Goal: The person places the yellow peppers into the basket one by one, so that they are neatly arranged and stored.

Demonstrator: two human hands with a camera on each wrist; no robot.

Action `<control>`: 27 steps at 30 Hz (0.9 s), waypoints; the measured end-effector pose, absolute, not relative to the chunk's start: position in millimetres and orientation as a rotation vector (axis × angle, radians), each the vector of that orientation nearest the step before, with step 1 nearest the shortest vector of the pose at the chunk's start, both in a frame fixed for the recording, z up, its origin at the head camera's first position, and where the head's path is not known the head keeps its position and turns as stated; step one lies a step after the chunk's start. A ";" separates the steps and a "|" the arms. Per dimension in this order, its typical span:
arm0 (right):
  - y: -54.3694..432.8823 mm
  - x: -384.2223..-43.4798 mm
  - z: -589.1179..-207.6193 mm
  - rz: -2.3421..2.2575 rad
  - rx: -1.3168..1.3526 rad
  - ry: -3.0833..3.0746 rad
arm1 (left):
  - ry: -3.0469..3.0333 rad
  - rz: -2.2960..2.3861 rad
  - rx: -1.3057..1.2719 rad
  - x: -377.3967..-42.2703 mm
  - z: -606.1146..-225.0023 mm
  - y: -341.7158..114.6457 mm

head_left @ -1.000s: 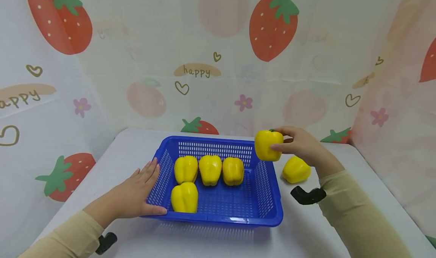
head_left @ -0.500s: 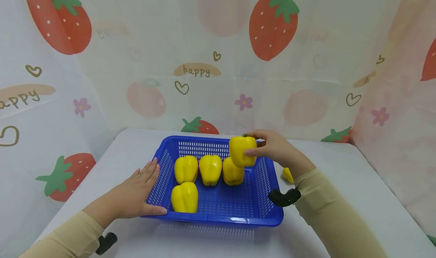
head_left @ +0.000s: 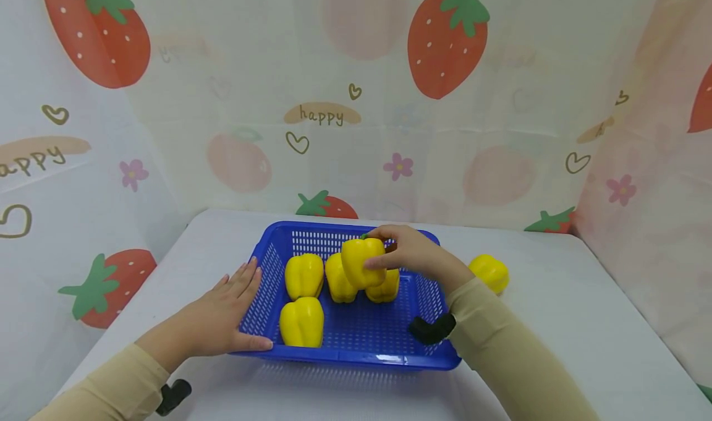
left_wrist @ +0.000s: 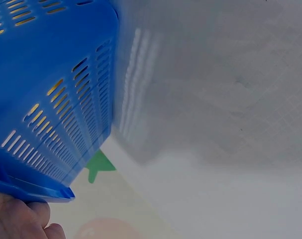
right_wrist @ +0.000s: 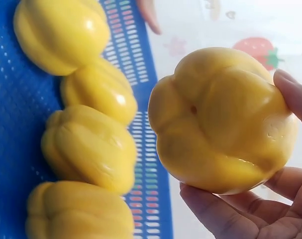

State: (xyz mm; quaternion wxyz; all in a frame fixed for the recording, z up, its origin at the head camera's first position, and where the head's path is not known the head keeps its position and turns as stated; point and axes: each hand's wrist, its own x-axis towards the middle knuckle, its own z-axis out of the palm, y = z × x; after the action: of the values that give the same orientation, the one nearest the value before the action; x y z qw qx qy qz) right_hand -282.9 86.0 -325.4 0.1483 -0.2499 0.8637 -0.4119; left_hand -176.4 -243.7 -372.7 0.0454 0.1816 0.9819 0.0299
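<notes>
My right hand [head_left: 408, 253] grips a yellow bell pepper [head_left: 363, 263] between thumb and fingers, holding it above the blue basket [head_left: 367, 354]. In the right wrist view the held pepper [right_wrist: 225, 124] shows its lobed underside. Several other yellow peppers lie in the basket: a back row, partly hidden behind the held one, and a front-left pepper [head_left: 301, 322]. My left hand [head_left: 217, 319] rests on the basket's left rim with its fingers straight. From the left wrist view, the fingers [left_wrist: 21, 219] appear just by the basket's rim [left_wrist: 31, 191].
One more yellow pepper [head_left: 489, 272] lies on the white table [head_left: 567, 322], right of the basket and partly covered by the right forearm. A strawberry-patterned curtain [head_left: 356, 130] surrounds the table at the back and sides.
My right hand has carried the pepper leftward and slightly down, from above the basket's right rim to over the back row. The left hand and the basket have stayed in place.
</notes>
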 end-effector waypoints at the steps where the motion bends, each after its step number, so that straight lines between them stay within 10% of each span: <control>1: 83.3 -282.4 -326.8 -1.173 -0.709 2.485 | 2.999 0.090 0.554 -176.3 -372.7 -243.7; 27: 47.5 -280.1 -357.3 -0.842 -0.752 2.425 | 2.994 0.082 0.567 -176.6 -373.9 -243.5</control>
State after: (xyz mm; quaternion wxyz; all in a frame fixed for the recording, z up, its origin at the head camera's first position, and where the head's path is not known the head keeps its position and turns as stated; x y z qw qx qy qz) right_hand -280.1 47.5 -357.3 0.2311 -0.2733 0.8821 -0.3063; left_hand -176.6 -243.5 -373.9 0.0468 0.1857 0.9811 0.0270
